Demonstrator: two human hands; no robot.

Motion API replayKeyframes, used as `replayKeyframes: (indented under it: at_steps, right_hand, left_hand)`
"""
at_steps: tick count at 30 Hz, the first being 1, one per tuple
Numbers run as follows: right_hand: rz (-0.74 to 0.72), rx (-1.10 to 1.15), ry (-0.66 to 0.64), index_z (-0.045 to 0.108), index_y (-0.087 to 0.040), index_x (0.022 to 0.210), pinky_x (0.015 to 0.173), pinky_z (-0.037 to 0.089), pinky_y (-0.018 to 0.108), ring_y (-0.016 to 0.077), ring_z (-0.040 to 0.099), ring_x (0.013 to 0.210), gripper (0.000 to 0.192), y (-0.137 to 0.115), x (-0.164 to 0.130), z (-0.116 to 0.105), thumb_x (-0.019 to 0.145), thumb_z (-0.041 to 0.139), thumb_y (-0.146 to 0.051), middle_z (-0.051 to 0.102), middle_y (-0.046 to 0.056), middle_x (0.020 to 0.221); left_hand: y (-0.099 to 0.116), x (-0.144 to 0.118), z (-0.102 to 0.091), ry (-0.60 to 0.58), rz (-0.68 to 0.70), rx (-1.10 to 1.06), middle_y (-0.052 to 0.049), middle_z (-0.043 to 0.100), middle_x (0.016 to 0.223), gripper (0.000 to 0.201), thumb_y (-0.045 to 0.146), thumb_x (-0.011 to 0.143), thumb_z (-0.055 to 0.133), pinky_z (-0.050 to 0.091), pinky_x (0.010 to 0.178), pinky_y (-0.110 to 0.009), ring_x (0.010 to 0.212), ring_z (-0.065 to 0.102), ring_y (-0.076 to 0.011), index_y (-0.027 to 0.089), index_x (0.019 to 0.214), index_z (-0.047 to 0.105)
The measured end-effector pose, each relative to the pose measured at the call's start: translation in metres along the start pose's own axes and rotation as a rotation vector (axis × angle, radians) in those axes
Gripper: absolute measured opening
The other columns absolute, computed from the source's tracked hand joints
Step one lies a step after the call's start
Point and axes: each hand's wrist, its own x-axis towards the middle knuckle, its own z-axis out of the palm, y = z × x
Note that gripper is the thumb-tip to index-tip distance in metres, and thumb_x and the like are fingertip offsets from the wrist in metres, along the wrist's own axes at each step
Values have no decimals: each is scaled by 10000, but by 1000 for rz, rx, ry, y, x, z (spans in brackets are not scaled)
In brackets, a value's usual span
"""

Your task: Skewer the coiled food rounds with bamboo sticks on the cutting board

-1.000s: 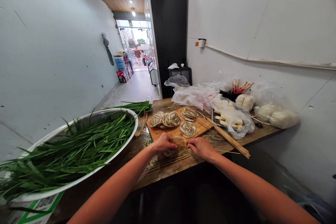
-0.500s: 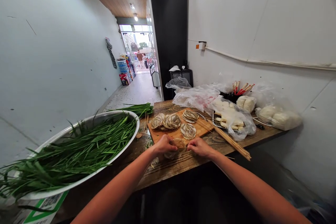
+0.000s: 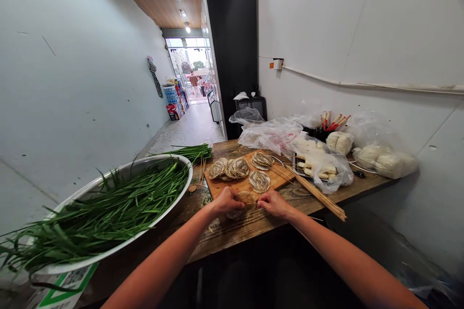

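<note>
Both bare forearms reach forward from the bottom edge and converge on the worn wooden counter (image 3: 250, 227), where the left hand (image 3: 226, 201) and the right hand (image 3: 274, 203) curl knuckles-up on either side of a flat round brown ribbed food disc (image 3: 245, 198), each pinching its edge so it is held between them. The disc sits on the counter just in front of the near edge of the rectangular orange-brown wooden cutting board (image 3: 235, 184), and the hands cover much of it. On the board lie more ribbed discs (image 3: 259, 181): one singly nearest the hands, a small stack at the board's far right corner, and an overlapping cluster of about three at its far left. A loose bundle of thin bamboo skewers (image 3: 315, 192) slants off the board's right side, just right of the right hand. Behind that bundle, right of the board, a clear plastic bag of white food pieces (image 3: 319, 161) lies in a tray, with a dark holder of red-tipped chopsticks (image 3: 328, 123) behind it and two further bags of pale lumps (image 3: 384, 160) farther right. Left of the board stands one large shallow steel basin (image 3: 170, 212) heaped with long green chives (image 3: 108, 212), and a smaller bunch of chives (image 3: 192, 150) lies beyond the board's far left corner.
</note>
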Motion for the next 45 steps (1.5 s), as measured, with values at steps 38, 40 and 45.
replayKeyframes:
  at_steps: [38,40,45]
  right_hand:
    - [-278,-374,191,548,-149,822,644,361,236,153,576,712,254,-3,-24,47,924,316,-162,625,66,759]
    - [-279,-375,178,543,-145,819,642,363,236,153,575,710,261,-3,-23,47,925,305,-163,621,68,756]
    - [-286,-381,145,540,-153,808,620,364,238,151,570,682,259,-3,-22,45,923,310,-175,620,63,742]
  left_hand:
    - [-55,-44,16,217,690,506,-127,448,1349,340,225,904,402,327,1045,-470,1294,344,-257,240,1205,560]
    - [-56,-44,15,217,704,488,-117,445,1355,337,224,904,404,328,1043,-474,1295,343,-252,246,1202,561]
    - [-51,-46,10,201,693,450,-103,460,1347,363,231,899,417,314,1063,-447,1288,357,-232,226,1250,510]
